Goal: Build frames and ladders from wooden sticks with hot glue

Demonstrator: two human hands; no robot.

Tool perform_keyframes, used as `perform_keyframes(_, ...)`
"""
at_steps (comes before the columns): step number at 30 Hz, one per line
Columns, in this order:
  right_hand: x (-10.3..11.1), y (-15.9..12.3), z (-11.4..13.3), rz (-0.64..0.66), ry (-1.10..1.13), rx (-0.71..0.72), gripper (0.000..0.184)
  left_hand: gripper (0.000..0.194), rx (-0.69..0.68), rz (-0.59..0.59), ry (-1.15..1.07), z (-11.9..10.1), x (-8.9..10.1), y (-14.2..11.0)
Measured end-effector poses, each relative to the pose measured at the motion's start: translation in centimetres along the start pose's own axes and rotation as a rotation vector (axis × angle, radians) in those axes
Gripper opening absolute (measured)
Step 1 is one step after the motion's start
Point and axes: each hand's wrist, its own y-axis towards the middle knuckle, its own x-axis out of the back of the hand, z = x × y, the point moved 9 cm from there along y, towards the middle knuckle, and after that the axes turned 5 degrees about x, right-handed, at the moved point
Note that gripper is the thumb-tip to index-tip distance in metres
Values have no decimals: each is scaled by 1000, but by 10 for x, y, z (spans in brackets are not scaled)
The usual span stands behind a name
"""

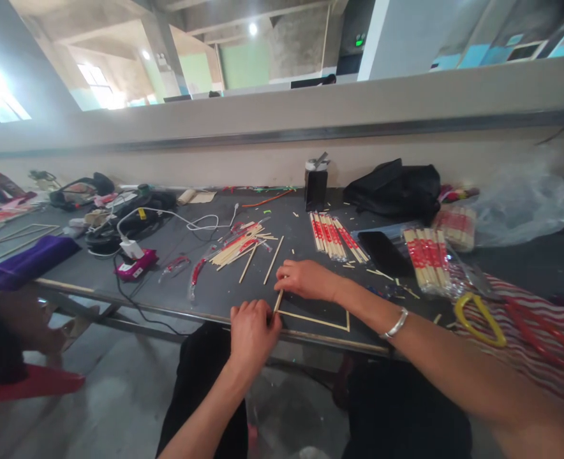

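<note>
At the table's front edge my left hand is closed, its fingertips at the near end of a thin wooden chopstick. The far end of that chopstick is pinched by my right hand, which has a silver bangle on its wrist. From the near end another chopstick runs right along the edge and meets a third piece at a corner, partly under my right forearm. Beyond my hands lie two loose chopsticks and a spread pile of chopsticks with torn red-and-clear wrappers.
Wrapped chopstick packs, a black phone and more packs lie to the right, near yellow-handled scissors. A pink power strip with a white cable sits left. Another person's arm shows at far left.
</note>
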Motion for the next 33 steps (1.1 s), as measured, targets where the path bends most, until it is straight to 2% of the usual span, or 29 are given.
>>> perform_keyframes(5,0,8,19,31,-5,132,16,12,11,-1,-18,0,1,-3)
perform_keyframes(14,-7,15,27,190,-59,177,15,10,4,5,-44,1,4,-15)
perform_keyframes(28,-10,20,29,253,-41,216,15,11,-11,-13,-33,-2,2,-13)
perform_keyframes(33,-9,18,24,215,-6,201,14,10,4,1,-18,-2,-1,-10)
